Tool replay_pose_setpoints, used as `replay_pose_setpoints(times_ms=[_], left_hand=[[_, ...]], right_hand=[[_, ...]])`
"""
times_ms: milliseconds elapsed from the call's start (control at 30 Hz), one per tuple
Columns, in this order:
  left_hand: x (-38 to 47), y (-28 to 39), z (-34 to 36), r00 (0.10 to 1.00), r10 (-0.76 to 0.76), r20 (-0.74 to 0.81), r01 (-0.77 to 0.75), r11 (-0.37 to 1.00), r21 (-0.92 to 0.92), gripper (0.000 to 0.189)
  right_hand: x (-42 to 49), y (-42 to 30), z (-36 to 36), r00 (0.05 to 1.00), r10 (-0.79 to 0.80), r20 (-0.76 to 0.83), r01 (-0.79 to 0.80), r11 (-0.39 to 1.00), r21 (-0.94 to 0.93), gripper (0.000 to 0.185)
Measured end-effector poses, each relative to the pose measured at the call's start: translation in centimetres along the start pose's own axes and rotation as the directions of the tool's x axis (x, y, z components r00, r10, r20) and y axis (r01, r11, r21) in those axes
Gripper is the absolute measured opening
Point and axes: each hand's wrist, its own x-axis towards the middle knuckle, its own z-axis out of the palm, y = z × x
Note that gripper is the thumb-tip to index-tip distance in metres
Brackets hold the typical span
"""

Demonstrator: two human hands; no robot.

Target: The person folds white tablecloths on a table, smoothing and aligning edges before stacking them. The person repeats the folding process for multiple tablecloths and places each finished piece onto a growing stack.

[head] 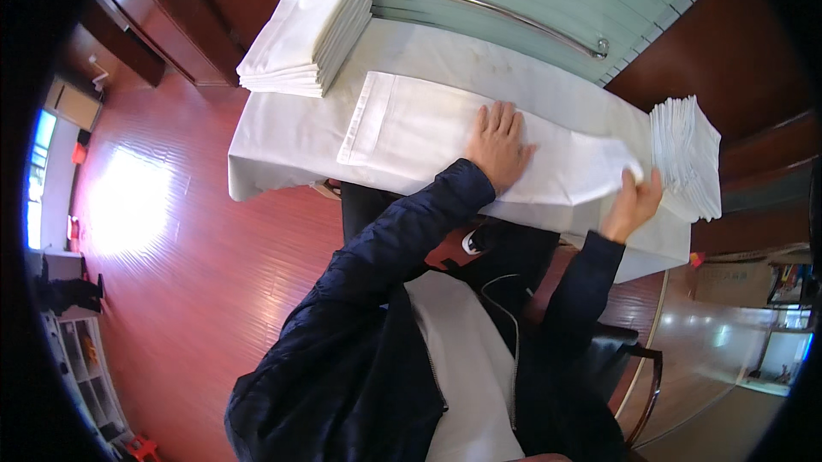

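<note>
A folded white cloth (424, 121) lies lengthwise on a table draped with a white tablecloth (282, 141). My left hand (501, 147) rests flat on the middle of the folded cloth, fingers slightly apart. At the cloth's right end, my right hand (636, 202) pinches the edge between thumb and fingers, and that end is lifted a little. A neat stack of folded white cloths (302, 32) stands at the table's far left corner. Close beyond my right hand, at the right end, is another pile of white cloths (687, 157) with ruffled edges.
Behind the table is a greenish glass panel with a metal bar handle (514, 11). A dark armchair (610, 346) stands at the lower right. Cardboard boxes (732, 279) lie beyond the table's right end, and a white shelf unit (87, 365) is at the far left.
</note>
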Motion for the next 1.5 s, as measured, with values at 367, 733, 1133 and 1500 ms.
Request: replay_pose_setpoints(times_ms=[367,733,1133,1500], left_hand=[[0.5,-13.1,1.1,0.845,-0.344,0.410,-0.062,-0.824,-0.563,0.042],[-2.2,-15.2,-1.1,0.865,-0.311,0.395,-0.066,-0.849,-0.524,0.048],[-5.6,-18.6,-13.0,0.716,-0.226,0.661,0.344,-0.710,-0.615,0.051],[-7.9,-19.2,-13.3,0.795,-0.547,0.263,0.488,0.317,-0.813,0.022]], right_hand=[[-21.0,-13.9,9.6,0.256,-0.651,0.714,0.303,0.756,0.580,0.032],[-22.4,-5.6,7.8,0.368,-0.344,0.864,0.575,0.814,0.080,0.058],[-20.3,-2.1,9.7,0.439,-0.249,0.863,0.669,0.732,-0.129,0.040],[-19.4,-0.8,14.7,0.373,-0.220,0.901,0.691,0.714,-0.111,0.035]])
